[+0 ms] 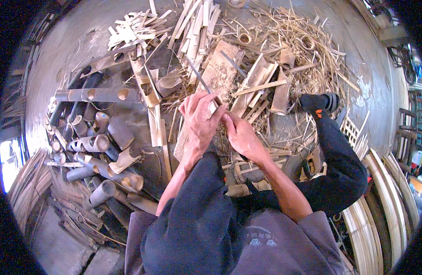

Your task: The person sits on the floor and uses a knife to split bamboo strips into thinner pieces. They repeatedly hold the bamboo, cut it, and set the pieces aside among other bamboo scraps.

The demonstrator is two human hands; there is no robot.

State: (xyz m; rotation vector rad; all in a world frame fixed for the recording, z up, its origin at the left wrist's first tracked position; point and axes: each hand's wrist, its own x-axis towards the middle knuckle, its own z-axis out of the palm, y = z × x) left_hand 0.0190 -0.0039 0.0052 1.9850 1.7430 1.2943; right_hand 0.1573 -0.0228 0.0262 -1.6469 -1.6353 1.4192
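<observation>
My left hand (199,118) is closed, its thumb and fingers around a small pale bamboo piece (212,108). Against its thumb side lies my right hand (240,136), also closed; its fingers curl under and hide what they hold. A thin grey metal blade (199,75) sticks out past the left knuckles, slanting away to the far left. Which hand bears it I cannot tell. Beneath both hands runs a worn wooden board (223,55), with a second narrow metal blade (233,63) on its far part. Split bamboo pieces (256,80) lie just right of the board.
Cut bamboo tubes (98,143) are heaped at the left, near a long tube with holes (101,95). Pale strips (137,31) and curled shavings (307,46) cover the far floor. My bent right leg (337,156) borders the work; long bamboo slats (366,229) stand beyond it.
</observation>
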